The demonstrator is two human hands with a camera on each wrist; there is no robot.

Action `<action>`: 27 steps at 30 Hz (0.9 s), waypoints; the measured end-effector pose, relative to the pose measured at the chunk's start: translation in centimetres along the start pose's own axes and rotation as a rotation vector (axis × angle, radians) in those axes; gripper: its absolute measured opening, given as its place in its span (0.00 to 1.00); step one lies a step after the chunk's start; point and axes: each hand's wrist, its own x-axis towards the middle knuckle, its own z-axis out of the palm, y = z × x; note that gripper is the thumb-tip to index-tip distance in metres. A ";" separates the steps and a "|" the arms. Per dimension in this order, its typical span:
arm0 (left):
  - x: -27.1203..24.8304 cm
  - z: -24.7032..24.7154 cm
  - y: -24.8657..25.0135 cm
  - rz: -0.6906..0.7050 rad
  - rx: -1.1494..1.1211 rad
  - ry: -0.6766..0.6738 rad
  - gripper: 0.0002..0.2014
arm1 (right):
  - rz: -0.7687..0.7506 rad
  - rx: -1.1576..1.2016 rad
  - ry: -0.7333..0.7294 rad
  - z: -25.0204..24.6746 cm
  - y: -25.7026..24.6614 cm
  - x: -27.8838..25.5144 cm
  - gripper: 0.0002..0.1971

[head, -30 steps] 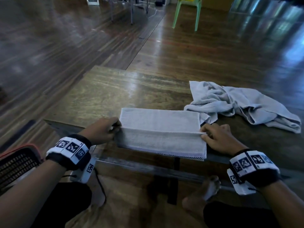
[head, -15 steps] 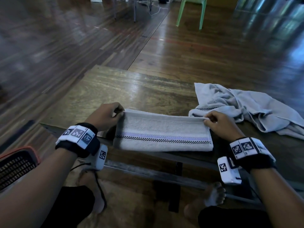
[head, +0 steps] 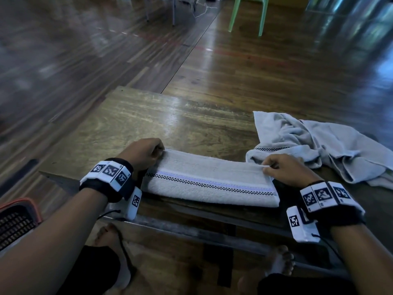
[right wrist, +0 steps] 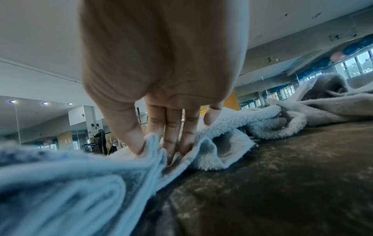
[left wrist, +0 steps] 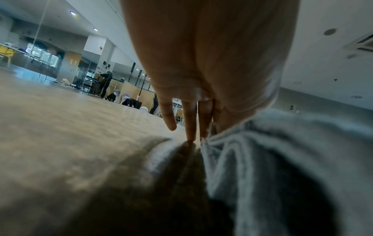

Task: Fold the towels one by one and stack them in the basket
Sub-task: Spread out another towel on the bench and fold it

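The far and left parts of the table (head: 136, 124) lay bare. A folded towel (head: 208, 184) spanned the near edge, and a crumpled towel (head: 314, 145) blocked the right side, touching it. A basket (head: 19, 222) stood low at near left.

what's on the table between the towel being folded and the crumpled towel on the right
Nothing: in the head view the crumpled towel nearly meets the folded towel by the right hand.
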 end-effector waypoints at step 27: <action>-16.2 -7.9 4.9 0.401 -0.306 0.320 0.05 | -0.241 0.398 0.211 -6.5 -1.6 -17.9 0.07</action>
